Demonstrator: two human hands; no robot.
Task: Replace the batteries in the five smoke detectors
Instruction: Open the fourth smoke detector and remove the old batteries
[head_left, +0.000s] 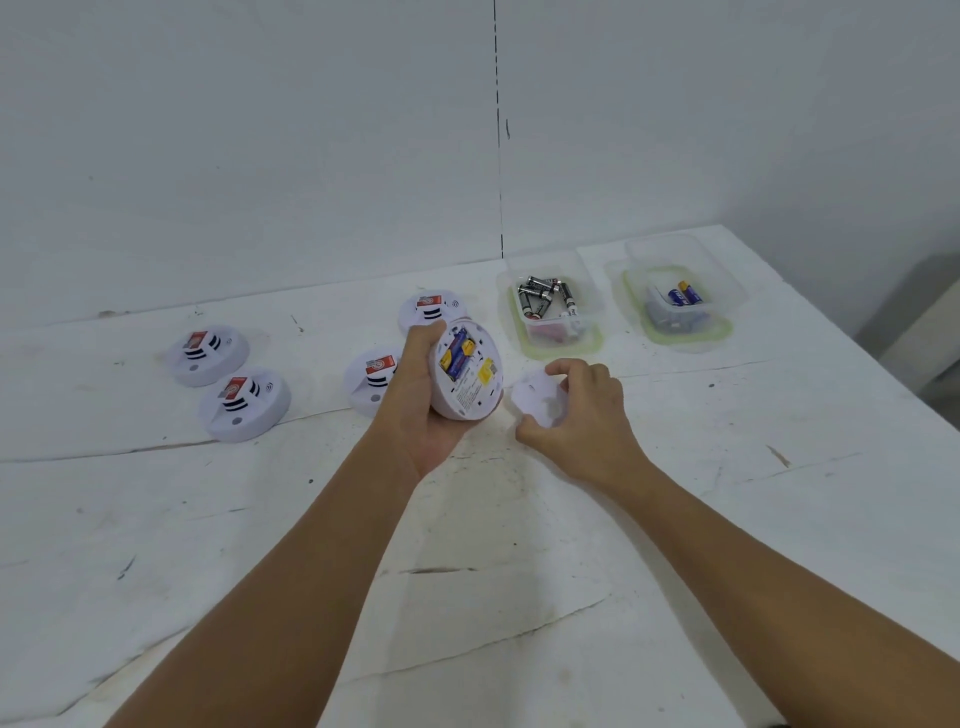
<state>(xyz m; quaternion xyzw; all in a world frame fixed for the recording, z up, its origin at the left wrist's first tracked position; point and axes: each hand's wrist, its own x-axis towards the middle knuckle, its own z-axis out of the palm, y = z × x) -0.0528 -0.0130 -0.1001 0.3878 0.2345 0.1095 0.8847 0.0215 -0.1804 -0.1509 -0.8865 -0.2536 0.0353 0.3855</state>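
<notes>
On the far left of a white table (519, 519), 2 smoke detectors (209, 354) are sitting face up; 2 more are lying beside the left hand (423, 405). Its fingers are curling round an open detector (467, 376), tilted, blue and yellow batteries showing. The right hand (576, 410) is pinching the white back cover (535, 402) just above the table. Farther right, 2 clear tubs (550, 306) are holding batteries. Aligning the cover's tabs squarely before twisting should seat it cleanly.
</notes>
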